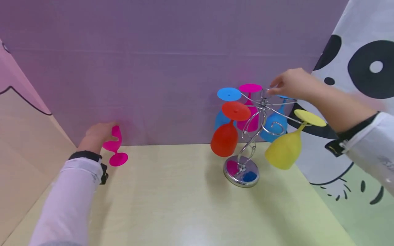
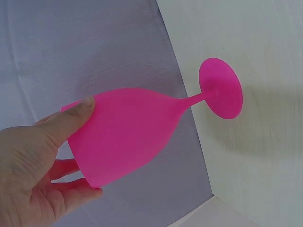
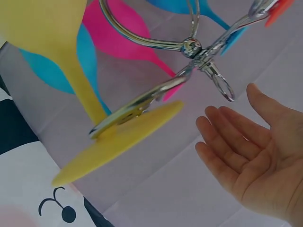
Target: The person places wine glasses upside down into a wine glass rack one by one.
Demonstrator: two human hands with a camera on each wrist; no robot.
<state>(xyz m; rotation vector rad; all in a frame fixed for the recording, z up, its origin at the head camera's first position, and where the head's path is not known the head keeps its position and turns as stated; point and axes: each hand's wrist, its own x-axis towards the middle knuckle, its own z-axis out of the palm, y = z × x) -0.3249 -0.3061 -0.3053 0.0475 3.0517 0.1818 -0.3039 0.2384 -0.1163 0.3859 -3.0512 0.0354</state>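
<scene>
My left hand grips a pink wine glass by its bowl near the rim, thumb on one side and fingers on the other. The glass's foot points down toward the table; whether it touches the tabletop I cannot tell. Beside the top loop of a silver glass rack, my right hand hovers with loosely bent fingers, holding nothing. Upside down on the rack's arms hang a red glass, a yellow glass, a pink glass and two blue ones, including a blue glass.
The rack stands on a pale wooden table, toward the back right. Behind it rises a purple cloth wall. A cartoon-printed white cloth borders the right side, and a pink and beige panel borders the left.
</scene>
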